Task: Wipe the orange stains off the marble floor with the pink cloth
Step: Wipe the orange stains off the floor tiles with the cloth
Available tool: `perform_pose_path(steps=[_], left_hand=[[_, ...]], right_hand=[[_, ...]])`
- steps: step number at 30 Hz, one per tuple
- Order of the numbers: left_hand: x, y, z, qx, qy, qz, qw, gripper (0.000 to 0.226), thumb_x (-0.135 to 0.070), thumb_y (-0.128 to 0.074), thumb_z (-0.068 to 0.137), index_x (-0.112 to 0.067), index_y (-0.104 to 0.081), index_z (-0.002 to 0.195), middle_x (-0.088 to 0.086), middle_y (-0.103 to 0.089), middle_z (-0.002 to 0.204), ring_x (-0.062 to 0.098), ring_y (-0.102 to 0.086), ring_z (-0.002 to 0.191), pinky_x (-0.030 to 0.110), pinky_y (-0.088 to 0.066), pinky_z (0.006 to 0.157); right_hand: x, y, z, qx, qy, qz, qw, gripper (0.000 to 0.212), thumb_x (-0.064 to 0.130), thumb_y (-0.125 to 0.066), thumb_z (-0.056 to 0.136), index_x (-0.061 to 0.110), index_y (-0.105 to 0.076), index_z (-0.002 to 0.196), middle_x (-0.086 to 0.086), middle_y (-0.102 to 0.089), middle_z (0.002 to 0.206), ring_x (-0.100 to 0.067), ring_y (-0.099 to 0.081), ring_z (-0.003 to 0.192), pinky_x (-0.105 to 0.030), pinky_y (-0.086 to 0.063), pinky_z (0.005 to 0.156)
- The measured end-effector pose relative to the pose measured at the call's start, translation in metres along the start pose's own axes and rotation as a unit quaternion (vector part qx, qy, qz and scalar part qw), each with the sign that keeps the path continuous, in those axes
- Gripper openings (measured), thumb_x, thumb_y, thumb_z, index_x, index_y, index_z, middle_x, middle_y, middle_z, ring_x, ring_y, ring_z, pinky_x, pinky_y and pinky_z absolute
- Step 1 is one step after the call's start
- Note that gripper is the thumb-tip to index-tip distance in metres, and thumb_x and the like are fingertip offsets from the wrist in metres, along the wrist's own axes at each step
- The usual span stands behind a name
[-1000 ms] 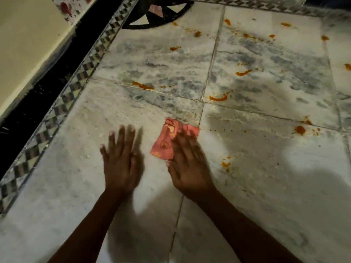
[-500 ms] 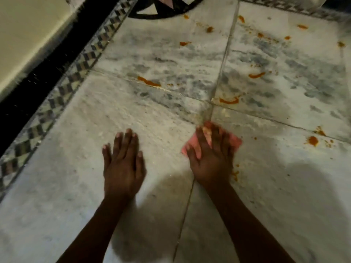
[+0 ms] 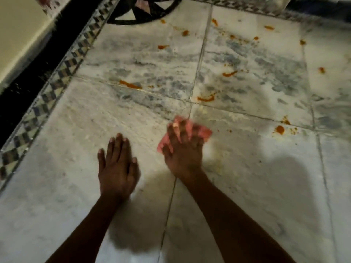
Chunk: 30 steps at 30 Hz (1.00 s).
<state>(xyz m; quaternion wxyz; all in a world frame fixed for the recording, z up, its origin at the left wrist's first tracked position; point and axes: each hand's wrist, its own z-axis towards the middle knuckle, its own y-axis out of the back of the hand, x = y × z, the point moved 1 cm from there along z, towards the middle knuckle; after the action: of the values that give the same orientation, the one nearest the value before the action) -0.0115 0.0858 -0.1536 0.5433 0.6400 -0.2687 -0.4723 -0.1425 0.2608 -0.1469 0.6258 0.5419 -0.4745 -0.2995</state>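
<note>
Head view of a marble floor [image 3: 247, 186] laid in large pale slabs with grey veining. The left hand [image 3: 116, 166] lies flat on the floor, fingers straight and together, palm down, holding nothing. The right hand [image 3: 183, 149] presses the pink cloth [image 3: 204, 133] against the floor with spread, nearly straight fingers; the grip is wide, flat on the cloth rather than closed round it. The cloth lies crumpled beneath this hand, just near of the point where four slabs meet, its edges showing to the left of and to the right of the fingers. The two hands are near each other but apart.

Orange stains are scattered over the far slabs. A streak [image 3: 130, 84] sits on the joint far-left of the cloth; a curved smear [image 3: 206, 98] lies just beyond the cloth on the far-right slab, with a second short streak [image 3: 229, 73] farther off. A blot [image 3: 279, 129] with small splashes around it lies to the right of the cloth, well apart from it. Smaller spots [image 3: 185, 32] dot the far edge of the floor.

A checkered tile border [image 3: 57, 80] runs diagonally along the left side, flanked by a black band [image 3: 20, 88]. A dark circular inlay [image 3: 144, 12] is partly visible at the far edge. Shadows of the arms fall across the near slabs.
</note>
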Motion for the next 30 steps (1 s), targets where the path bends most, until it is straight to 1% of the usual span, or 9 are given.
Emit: perform_pose_path(steps=[3,6,10,15,19,21,23,27,30], left_hand=[[-0.033,-0.007,-0.023,0.003,-0.029,-0.036,0.999,0.071,-0.042,-0.038,0.098,-0.016,-0.034,0.163,0.003,-0.021,0.175,0.023,-0.02,0.162,0.06,-0.018,0.127],[-0.047,-0.015,-0.034,0.003,-0.037,-0.046,0.998,0.069,-0.04,-0.039,0.098,-0.014,-0.036,0.162,0.004,-0.023,0.174,0.02,-0.019,0.162,0.055,-0.017,0.129],[-0.048,-0.017,-0.031,0.0,-0.062,-0.028,0.998,0.067,-0.038,-0.04,0.099,-0.016,-0.036,0.162,0.005,-0.025,0.174,0.019,-0.02,0.161,0.051,-0.015,0.13],[-0.052,-0.008,-0.029,0.005,-0.044,-0.037,0.998,0.066,-0.042,-0.038,0.099,-0.02,-0.037,0.162,0.001,-0.024,0.174,0.017,-0.021,0.161,0.05,-0.016,0.129],[-0.057,-0.007,-0.029,0.001,-0.041,-0.037,0.998,0.067,-0.042,-0.039,0.098,-0.019,-0.04,0.161,0.003,-0.028,0.173,0.02,-0.025,0.16,0.05,-0.017,0.128],[-0.056,-0.008,-0.03,-0.005,-0.043,-0.029,0.999,0.067,-0.042,-0.039,0.097,-0.019,-0.041,0.16,0.004,-0.029,0.172,0.022,-0.027,0.159,0.05,-0.017,0.127],[-0.057,-0.009,-0.032,-0.005,-0.044,-0.026,0.999,0.067,-0.042,-0.039,0.097,-0.018,-0.041,0.16,0.004,-0.029,0.172,0.022,-0.027,0.159,0.051,-0.018,0.127],[-0.06,-0.006,-0.032,-0.007,-0.038,-0.033,0.999,0.067,-0.043,-0.037,0.098,-0.017,-0.042,0.16,0.004,-0.03,0.172,0.023,-0.028,0.159,0.053,-0.02,0.127],[-0.06,-0.009,-0.037,-0.007,-0.04,-0.023,0.999,0.067,-0.043,-0.035,0.099,-0.016,-0.041,0.16,0.004,-0.029,0.172,0.023,-0.028,0.159,0.054,-0.02,0.127]], right_hand=[[-0.03,0.011,-0.087,-0.02,0.119,0.004,0.993,0.067,0.064,-0.051,0.099,0.041,-0.039,0.161,0.0,-0.029,0.174,-0.036,-0.02,0.162,-0.063,-0.029,0.122],[-0.082,0.017,-0.1,-0.033,0.043,-0.008,0.998,0.073,0.075,-0.047,0.096,0.045,-0.035,0.162,-0.002,-0.027,0.175,-0.039,-0.02,0.162,-0.065,-0.027,0.124],[-0.063,0.01,-0.018,-0.011,-0.102,0.001,0.995,0.075,0.073,-0.034,0.094,0.047,-0.028,0.164,-0.003,-0.014,0.178,-0.049,-0.008,0.161,-0.07,-0.009,0.126],[-0.088,0.02,-0.106,0.022,0.083,0.0,0.996,0.07,0.07,-0.044,0.099,0.05,-0.027,0.163,0.003,-0.021,0.176,-0.037,-0.013,0.163,-0.065,-0.025,0.125],[-0.178,0.032,-0.112,0.01,-0.031,-0.049,0.998,0.075,0.077,-0.027,0.102,0.04,-0.024,0.166,-0.008,-0.013,0.178,-0.044,-0.009,0.163,-0.068,-0.017,0.126],[-0.185,0.03,-0.068,0.003,-0.138,-0.03,0.99,0.076,0.078,-0.02,0.098,0.044,-0.018,0.167,-0.009,-0.007,0.179,-0.051,-0.005,0.161,-0.072,-0.007,0.126],[-0.169,0.031,-0.045,0.026,-0.167,-0.017,0.985,0.078,0.075,-0.021,0.093,0.048,-0.018,0.166,-0.007,-0.006,0.179,-0.056,-0.004,0.159,-0.075,-0.005,0.125],[-0.152,0.033,-0.118,0.048,0.104,-0.042,0.993,0.064,0.064,-0.035,0.106,0.038,-0.033,0.164,-0.006,-0.026,0.175,-0.047,-0.02,0.16,-0.075,-0.022,0.122],[-0.203,0.046,-0.166,0.032,0.065,-0.038,0.997,0.067,0.07,-0.034,0.106,0.039,-0.029,0.165,-0.007,-0.026,0.175,-0.044,-0.017,0.161,-0.07,-0.026,0.123]])
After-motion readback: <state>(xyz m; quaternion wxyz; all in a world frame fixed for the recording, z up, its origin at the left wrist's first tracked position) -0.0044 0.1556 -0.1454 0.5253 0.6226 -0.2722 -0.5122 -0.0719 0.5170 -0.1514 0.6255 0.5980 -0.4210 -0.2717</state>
